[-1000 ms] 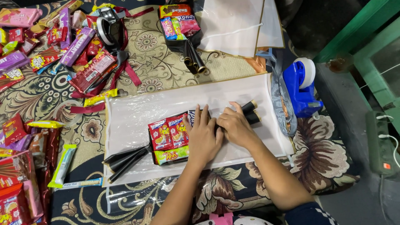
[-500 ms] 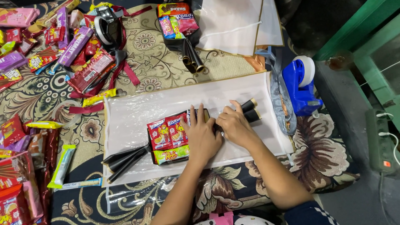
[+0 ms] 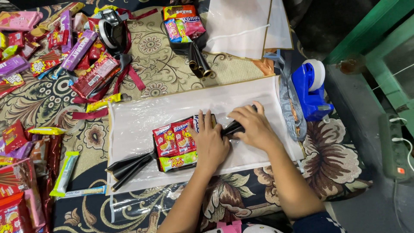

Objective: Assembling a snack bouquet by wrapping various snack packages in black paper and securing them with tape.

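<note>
A clear plastic sheet [image 3: 142,125] lies flat over white paper on a patterned cloth [image 3: 172,73]. On the sheet rests a snack bundle [image 3: 177,144]: two red packets side by side and a green packet below them, all backed by black wrap. The wrap's left end is twisted into black cones [image 3: 129,166] pointing toward the sheet's lower left corner.

The left hand [image 3: 211,144] lies palm down, fingers spread, pressing on the right part of the bundle. The right hand [image 3: 254,127] is closed around the black wrap's right end [image 3: 233,128], just right of the left hand; the two hands sit close together but grip different parts.

A second bundle [image 3: 183,26] with black cones lies at the top centre, off the sheet. Loose snack packets [image 3: 64,47] are heaped at the upper left and along the left edge. A roll of dark red ribbon [image 3: 110,36] lies among them. A blue tape dispenser [image 3: 310,88] stands just right of the sheet. More white sheets [image 3: 246,26] lie at the top.
</note>
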